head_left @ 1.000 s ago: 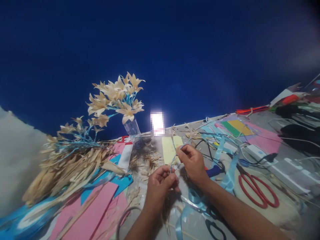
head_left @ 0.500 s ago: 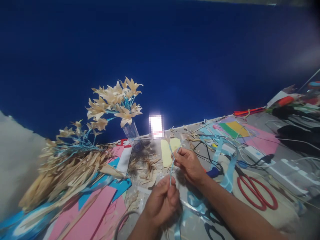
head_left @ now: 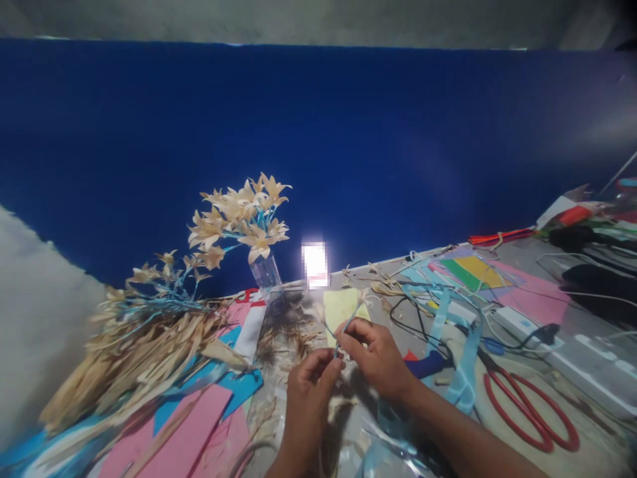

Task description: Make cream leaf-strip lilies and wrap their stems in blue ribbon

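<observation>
Between my two hands is a thin blue stem [head_left: 351, 317] that forks upward, with small pale flowers [head_left: 365, 295] at its tips. My left hand [head_left: 314, 380] pinches the stem's lower part between thumb and forefinger. Just above and to the right, my right hand [head_left: 371, 345] grips the same stem, its fingertips almost touching the left ones. Behind the hands lies a yellow paper [head_left: 338, 309]. A clear vase [head_left: 267, 275] holds cream flowers [head_left: 239, 216] on blue stems at the back left.
Dried husks [head_left: 144, 355] and pink sheets [head_left: 194, 425] lie at the left. Red-handled scissors [head_left: 530, 405], a blue ribbon [head_left: 465, 365], a blue-handled tool [head_left: 430, 364] and a white power strip [head_left: 520, 325] are at the right. A bright light stands at the back.
My hands have come closer together, the left one rising toward the right. The stem is tilted differently, its fork now visible above my fingers. The camera view has shifted slightly upward.
</observation>
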The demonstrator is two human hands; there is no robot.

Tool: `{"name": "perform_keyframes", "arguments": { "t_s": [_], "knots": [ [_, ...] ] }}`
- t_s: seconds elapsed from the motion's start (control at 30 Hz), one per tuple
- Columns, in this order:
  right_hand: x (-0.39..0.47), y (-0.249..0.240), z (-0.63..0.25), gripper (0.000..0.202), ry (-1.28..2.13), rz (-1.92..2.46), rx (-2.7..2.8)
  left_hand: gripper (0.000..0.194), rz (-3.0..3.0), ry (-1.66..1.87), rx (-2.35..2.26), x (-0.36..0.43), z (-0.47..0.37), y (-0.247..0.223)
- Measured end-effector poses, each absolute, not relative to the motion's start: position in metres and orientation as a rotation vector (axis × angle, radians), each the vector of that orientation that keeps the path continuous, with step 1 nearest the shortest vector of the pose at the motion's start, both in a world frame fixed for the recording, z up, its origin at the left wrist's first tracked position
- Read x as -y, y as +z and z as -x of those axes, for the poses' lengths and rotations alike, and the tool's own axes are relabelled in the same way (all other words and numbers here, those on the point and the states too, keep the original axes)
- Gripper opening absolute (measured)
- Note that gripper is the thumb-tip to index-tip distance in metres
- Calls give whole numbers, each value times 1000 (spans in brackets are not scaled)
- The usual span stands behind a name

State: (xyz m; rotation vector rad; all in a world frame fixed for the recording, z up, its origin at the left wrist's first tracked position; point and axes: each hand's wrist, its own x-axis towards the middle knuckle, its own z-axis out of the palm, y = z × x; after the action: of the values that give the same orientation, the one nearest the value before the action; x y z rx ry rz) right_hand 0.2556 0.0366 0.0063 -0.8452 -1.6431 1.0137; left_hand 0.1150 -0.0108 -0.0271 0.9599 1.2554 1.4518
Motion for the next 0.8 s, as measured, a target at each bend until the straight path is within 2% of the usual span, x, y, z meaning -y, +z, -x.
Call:
{"name": "perform_keyframes", "arguments": {
  "t_s": [0.2, 0.43, 0.53, 0.67, 0.8],
  "knots": [
    [-36, 0, -254, 18, 1297, 730, 1508, 28, -1329, 1450, -1400, 14, -108, -22],
    [-43, 4, -258, 41, 1574, 526, 1483, 30, -1160, 1625, -1331, 15, -112, -19],
    [-45, 2, -256, 44, 1482, 622, 1481, 30, -1077, 1688, -1308, 17, -113, -19],
    [-54, -5, -256, 27, 1146, 873, 1498, 34, -932, 1677, -1213, 18, -117, -21],
    [-59, -13, -255, 40, 1139, 876, 1570, 36, -833, 1666, -1112, 17, -121, -23]
  ]
}}
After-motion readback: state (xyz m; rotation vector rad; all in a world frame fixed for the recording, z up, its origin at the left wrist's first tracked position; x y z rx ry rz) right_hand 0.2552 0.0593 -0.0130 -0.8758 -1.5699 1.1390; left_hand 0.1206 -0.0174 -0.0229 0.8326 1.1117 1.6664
